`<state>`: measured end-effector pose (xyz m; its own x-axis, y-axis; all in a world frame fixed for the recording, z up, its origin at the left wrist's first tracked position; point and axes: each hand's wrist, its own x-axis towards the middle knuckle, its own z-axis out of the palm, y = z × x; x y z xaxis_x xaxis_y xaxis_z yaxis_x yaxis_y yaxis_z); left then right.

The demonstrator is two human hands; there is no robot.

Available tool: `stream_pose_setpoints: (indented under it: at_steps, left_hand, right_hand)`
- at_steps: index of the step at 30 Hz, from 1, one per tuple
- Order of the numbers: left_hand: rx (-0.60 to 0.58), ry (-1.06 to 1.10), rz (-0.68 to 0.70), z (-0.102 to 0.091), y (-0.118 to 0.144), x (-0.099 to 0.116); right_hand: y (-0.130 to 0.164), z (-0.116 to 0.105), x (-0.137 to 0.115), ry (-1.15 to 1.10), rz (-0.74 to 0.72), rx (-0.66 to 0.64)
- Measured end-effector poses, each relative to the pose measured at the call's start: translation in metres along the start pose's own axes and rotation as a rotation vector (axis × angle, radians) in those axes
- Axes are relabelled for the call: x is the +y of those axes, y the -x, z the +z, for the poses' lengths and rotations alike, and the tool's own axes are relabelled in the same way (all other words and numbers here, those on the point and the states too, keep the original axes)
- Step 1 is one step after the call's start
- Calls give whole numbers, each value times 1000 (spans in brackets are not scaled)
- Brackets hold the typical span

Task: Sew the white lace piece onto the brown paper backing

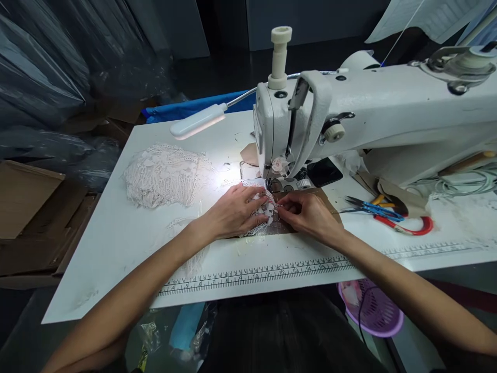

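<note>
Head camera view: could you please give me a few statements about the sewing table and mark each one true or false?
1. Both hands rest on the lace piece by the needle. True.
2. The left hand holds the scissors. False: they lie on the table, right of the right hand.
3. A lace pile lies left of the sewing machine. True.
4. The lamp is off. False: it lights the table.
</note>
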<state>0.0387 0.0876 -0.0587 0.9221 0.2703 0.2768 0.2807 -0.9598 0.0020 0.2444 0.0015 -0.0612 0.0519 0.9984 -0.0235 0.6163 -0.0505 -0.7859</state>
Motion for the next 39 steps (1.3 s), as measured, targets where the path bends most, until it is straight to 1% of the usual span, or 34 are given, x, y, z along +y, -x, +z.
stream_pose_setpoints:
  at_steps: [3, 4, 5, 6, 8, 10, 13, 15, 17, 18, 19, 20, 23, 24, 26, 28, 32, 35, 37, 39]
  left_hand:
    - [253, -25, -11, 2, 0, -2]
    - [312, -38, 6, 4, 1, -1]
    - [348, -43, 41, 5, 1, 1]
    - [358, -38, 84, 7, 1, 3]
    - [337, 2, 154, 11, 0, 7]
    - [287, 57, 150, 15, 0, 9]
    - [207, 131, 87, 20, 2, 8]
    - [187, 160, 73, 21, 3, 6]
    - [201, 169, 73, 21, 5, 6]
    - [210, 166, 69, 21, 5, 6]
    - [219, 159, 66, 20, 5, 6]
    - [223, 150, 67, 20, 5, 6]
    - [225, 118, 74, 20, 5, 6]
    - [229, 113, 77, 20, 5, 6]
    - [245, 114, 84, 21, 5, 5]
    - [254, 132, 90, 22, 5, 4]
    - [236, 174, 86, 23, 6, 1]
    - [237, 177, 109, 22, 5, 0]
    - [230, 176, 113, 21, 5, 0]
    - [206, 180, 99, 20, 4, 0]
  right_hand:
    - [5, 6, -3, 67, -19, 54]
    - [6, 9, -4, 98, -28, 67]
    - [7, 12, -5, 139, -44, 78]
    - [8, 15, -7, 190, -64, 87]
    - [8, 18, -10, 295, -115, 78]
    - [6, 17, -12, 327, -173, 22]
    - [-2, 4, -7, 175, -260, -134]
    - [-10, -6, 1, 112, -232, -178]
    - [-16, -13, 9, 141, -146, -127]
    - [-18, -14, 13, 164, -126, -90]
    - [-18, -13, 17, 180, -141, -60]
    - [-18, -11, 20, 186, -192, -42]
    - [-14, -2, 26, 196, -423, -45]
    - [-12, 0, 28, 208, -479, -51]
    - [-10, 3, 30, 247, -539, -66]
    - [-9, 3, 31, 293, -556, -74]
    - [-9, 2, 29, 373, -559, -78]
    - [-8, 1, 28, 408, -577, -81]
    - [-8, 1, 29, 384, -577, -82]
    - [-8, 1, 30, 301, -545, -70]
